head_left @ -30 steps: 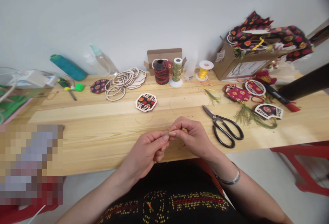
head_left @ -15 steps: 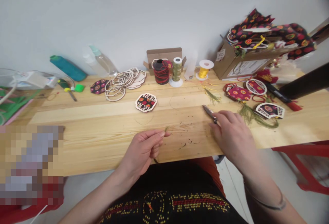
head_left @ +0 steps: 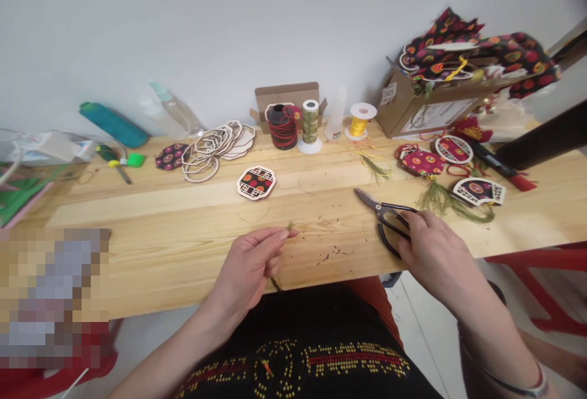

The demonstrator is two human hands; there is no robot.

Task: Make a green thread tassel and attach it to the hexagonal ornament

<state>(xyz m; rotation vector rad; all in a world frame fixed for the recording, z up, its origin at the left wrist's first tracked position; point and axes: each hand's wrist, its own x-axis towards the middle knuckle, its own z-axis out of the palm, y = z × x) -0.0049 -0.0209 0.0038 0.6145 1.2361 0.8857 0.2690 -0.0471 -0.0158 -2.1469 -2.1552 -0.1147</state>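
My left hand is closed in a pinch above the front of the table. A short tuft of green thread sticks out from between its thumb and forefinger, and a dark strand hangs below the fist. Black-handled scissors lie on the wood, blades pointing away to the left. At their handles is my right hand, its fingers loosely bent over the outer edge and not closed around them; the fingertips are partly hidden.
Dark thread scraps lie between the hands. Beyond are a patterned octagonal ornament, stacked wooden frames, thread spools and a yellow spool. Tasselled ornaments, a cardboard box and a black post stand or lie right.
My right hand has slid back to the right off the scissors, so their handles now show. The scissors stayed where they lay. My left hand keeps its pinch on the green thread.
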